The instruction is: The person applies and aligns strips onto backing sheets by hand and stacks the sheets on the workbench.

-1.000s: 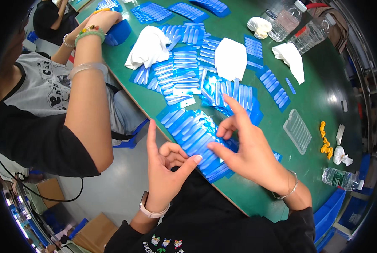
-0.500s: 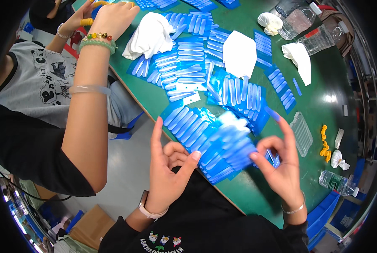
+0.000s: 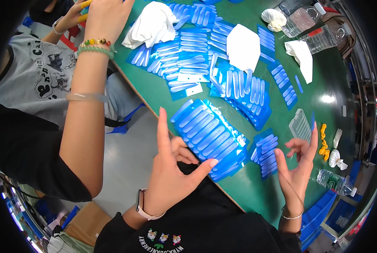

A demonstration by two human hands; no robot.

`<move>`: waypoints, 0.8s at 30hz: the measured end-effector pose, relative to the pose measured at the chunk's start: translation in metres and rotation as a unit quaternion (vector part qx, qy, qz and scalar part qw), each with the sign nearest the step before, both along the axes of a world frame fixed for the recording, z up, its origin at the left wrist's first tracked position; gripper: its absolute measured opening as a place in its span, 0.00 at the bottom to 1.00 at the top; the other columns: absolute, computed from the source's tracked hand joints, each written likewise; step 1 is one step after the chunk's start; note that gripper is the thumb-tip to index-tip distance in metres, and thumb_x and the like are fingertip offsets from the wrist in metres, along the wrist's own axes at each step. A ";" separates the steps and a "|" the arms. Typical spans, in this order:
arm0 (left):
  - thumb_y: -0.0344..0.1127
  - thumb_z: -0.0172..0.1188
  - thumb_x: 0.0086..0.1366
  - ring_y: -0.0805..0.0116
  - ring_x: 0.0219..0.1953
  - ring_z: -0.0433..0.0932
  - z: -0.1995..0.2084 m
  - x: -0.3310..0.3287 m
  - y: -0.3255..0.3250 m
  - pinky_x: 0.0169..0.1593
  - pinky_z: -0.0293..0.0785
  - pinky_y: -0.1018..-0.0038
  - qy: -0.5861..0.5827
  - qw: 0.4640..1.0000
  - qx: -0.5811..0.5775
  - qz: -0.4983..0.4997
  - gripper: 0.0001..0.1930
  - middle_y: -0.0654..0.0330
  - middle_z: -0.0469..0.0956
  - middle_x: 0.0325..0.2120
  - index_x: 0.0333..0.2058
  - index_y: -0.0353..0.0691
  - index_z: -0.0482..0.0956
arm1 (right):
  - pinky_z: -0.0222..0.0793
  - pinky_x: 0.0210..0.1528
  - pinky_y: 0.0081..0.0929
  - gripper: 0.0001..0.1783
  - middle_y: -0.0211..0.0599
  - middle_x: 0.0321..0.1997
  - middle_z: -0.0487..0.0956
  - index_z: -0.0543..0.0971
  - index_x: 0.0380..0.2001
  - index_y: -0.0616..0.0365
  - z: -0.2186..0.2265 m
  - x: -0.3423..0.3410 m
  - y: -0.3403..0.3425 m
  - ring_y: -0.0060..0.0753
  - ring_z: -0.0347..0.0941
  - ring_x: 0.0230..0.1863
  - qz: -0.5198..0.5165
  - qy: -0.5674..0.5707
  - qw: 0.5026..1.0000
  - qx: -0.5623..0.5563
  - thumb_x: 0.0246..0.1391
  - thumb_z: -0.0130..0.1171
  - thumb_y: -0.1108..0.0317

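Note:
A stack of blue film sheets (image 3: 209,133), each bearing rows of oblong blue strips, lies slanted at the table's near edge. My left hand (image 3: 171,168) grips its near left edge, thumb on top and the lower fingers curled at the side, while the index finger points outward. To the right of the stack, my right hand (image 3: 296,166) is open, thumb and fingers apart. A slim blue piece (image 3: 312,120) shows at its index fingertip. Between the stack and my right hand lies a smaller blue sheet pile (image 3: 265,154) on the green table (image 3: 247,189).
More blue strip sheets (image 3: 192,42) cover the far table, with a white cloth (image 3: 150,25) and a white pad (image 3: 243,48). At right are a clear ribbed tray (image 3: 300,125), yellow finger cots (image 3: 323,143) and plastic bottles (image 3: 336,182). A co-worker's arm (image 3: 85,126) reaches in at left.
My right hand has let go of the blurred sheet it held over the stack and moved right, fingers spreading. The small pile beside the stack shows more fully. My left hand stays at the stack.

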State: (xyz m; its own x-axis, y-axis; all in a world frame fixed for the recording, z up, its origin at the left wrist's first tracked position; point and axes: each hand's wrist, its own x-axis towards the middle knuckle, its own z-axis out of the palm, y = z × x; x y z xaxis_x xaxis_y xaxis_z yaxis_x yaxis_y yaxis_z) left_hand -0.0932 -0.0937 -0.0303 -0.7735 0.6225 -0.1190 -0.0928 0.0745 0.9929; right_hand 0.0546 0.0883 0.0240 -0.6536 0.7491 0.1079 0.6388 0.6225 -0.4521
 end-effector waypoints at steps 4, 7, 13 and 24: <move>0.32 0.69 0.50 0.72 0.28 0.76 0.003 0.001 -0.001 0.34 0.73 0.78 0.014 1.000 -0.026 -0.007 0.56 0.56 0.76 0.29 0.63 0.30 0.31 | 0.70 0.35 0.23 0.52 0.39 0.32 0.76 0.50 0.63 0.65 0.000 -0.047 -0.020 0.28 0.72 0.31 0.193 0.104 0.971 -0.093 0.39 0.70 0.70; 0.32 0.69 0.50 0.73 0.27 0.76 -0.004 0.000 -0.002 0.34 0.73 0.80 0.020 1.000 -0.011 -0.007 0.55 0.57 0.76 0.28 0.63 0.30 0.31 | 0.69 0.35 0.23 0.51 0.34 0.29 0.76 0.51 0.63 0.63 -0.005 -0.061 -0.019 0.25 0.72 0.30 0.198 0.067 0.966 -0.154 0.39 0.71 0.70; 0.22 0.60 0.55 0.77 0.30 0.76 -0.003 -0.009 -0.004 0.34 0.71 0.82 -0.072 0.997 0.025 -0.014 0.49 0.58 0.74 0.30 0.65 0.37 0.32 | 0.63 0.35 0.16 0.46 0.27 0.27 0.75 0.51 0.64 0.58 -0.005 -0.050 0.000 0.17 0.70 0.31 0.096 0.115 0.950 -0.274 0.44 0.64 0.78; 0.24 0.57 0.59 0.77 0.26 0.76 -0.002 -0.018 0.004 0.28 0.76 0.81 -0.197 0.979 0.038 0.043 0.42 0.58 0.74 0.26 0.64 0.39 0.38 | 0.65 0.37 0.14 0.41 0.33 0.33 0.75 0.51 0.64 0.62 0.006 0.063 0.051 0.18 0.71 0.33 -0.054 0.252 0.915 -0.311 0.49 0.59 0.76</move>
